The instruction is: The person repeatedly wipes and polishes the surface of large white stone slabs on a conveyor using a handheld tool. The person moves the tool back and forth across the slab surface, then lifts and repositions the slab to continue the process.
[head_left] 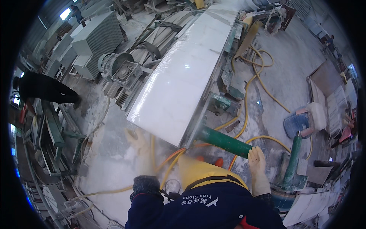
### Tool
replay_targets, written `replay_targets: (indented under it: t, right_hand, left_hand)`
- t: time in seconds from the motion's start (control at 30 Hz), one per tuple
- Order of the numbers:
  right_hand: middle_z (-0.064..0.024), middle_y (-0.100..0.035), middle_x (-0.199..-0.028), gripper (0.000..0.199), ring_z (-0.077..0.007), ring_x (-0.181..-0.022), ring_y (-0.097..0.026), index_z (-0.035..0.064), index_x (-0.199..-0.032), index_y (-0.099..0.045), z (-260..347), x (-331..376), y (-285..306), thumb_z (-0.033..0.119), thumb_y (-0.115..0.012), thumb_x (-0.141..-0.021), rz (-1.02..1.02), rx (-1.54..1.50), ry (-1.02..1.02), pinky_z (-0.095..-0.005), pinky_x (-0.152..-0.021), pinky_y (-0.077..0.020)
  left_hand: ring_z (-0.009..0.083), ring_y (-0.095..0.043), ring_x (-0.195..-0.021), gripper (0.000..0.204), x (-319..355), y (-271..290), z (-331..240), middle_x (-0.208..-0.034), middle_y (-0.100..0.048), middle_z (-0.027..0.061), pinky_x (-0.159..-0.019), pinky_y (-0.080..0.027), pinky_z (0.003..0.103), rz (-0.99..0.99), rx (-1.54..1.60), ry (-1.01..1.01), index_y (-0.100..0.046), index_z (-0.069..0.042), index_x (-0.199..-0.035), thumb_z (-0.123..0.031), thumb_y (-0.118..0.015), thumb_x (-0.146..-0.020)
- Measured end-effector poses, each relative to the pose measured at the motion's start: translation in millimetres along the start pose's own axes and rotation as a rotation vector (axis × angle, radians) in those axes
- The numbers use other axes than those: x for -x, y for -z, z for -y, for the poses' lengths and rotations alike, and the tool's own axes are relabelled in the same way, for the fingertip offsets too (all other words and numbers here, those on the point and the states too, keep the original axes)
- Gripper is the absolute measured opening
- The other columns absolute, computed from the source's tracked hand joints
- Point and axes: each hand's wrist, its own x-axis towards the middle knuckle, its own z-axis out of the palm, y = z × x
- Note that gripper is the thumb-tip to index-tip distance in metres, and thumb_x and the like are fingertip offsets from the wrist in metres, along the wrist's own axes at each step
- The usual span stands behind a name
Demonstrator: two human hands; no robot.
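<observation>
R hand (257,159) gloved, wrapped round green cylindrical tool (224,141) w/ dusty shaft — L hand (138,142) blurred, open, holding nothing.

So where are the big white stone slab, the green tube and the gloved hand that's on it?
white stone slab (187,76), head view, middle of its polished top.
green tube (223,141), head view, middle of its length.
right hand (257,159), head view, back of the glove, resting on the tube's end.
</observation>
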Motion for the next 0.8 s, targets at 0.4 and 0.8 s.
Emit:
replay_targets:
  t: [0.4, 0.8]
  right_hand:
    - [-0.0228, -0.047, -0.144, 0.048, -0.0374, -0.128, -0.052, 0.0014, -0.144, -0.044, 10, 3, -15, 0.02, -0.053, -0.1, 0.033, 0.065, 0.011, -0.0452, -0.108, -0.0426]
    - [-0.0231, -0.05, -0.142, 0.046, -0.0385, -0.126, -0.053, 0.0034, -0.142, -0.045, -5, -3, -14, 0.02, -0.053, -0.1, 0.019, 0.016, -0.037, -0.0458, -0.107, -0.0438]
  left_hand:
    - [0.042, -0.06, -0.092, 0.035, -122, 3, -13, -0.095, -0.066, 0.0214, -0.085, -0.046, 0.052, 0.653, -0.679, -0.558, -0.056, -0.001, -0.123, -0.018, -0.052, -0.093]
    - [0.0417, -0.06, -0.088, 0.022, -113, 41, -14, -0.092, -0.065, 0.0204, -0.077, -0.045, 0.052, 0.613, -0.666, -0.736, -0.057, -0.003, -0.111, -0.015, -0.052, -0.093]
